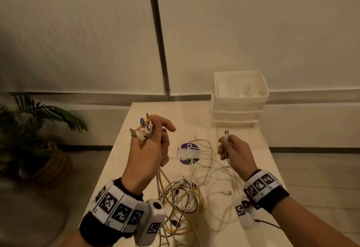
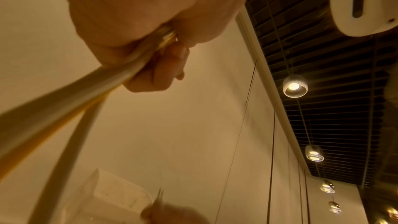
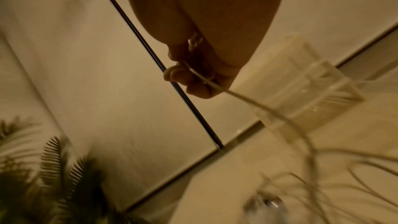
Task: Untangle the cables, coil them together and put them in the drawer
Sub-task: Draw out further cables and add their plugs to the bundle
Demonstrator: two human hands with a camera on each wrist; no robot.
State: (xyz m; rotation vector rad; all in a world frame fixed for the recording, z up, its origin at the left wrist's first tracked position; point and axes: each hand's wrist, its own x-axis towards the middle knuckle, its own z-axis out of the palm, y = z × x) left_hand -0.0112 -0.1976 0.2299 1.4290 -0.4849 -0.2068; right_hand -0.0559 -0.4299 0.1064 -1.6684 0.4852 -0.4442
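A loose tangle of white, yellow and black cables (image 1: 187,194) lies on the cream table (image 1: 124,161). My left hand (image 1: 153,145) is raised above the table's left side and grips a bunch of cable ends; several plugs (image 1: 145,128) stick up out of the fist. The bunch of cables (image 2: 90,88) runs down from that fist in the left wrist view. My right hand (image 1: 231,149) pinches a single white cable (image 3: 206,81) just below its plug (image 1: 226,132), held upright. A white drawer unit (image 1: 239,100) stands at the table's far right.
A purple round sticker (image 1: 188,153) sits mid-table under the cables. A potted palm (image 1: 39,130) stands on the floor to the left. A metal pole (image 1: 157,32) rises behind the table against a pale wall.
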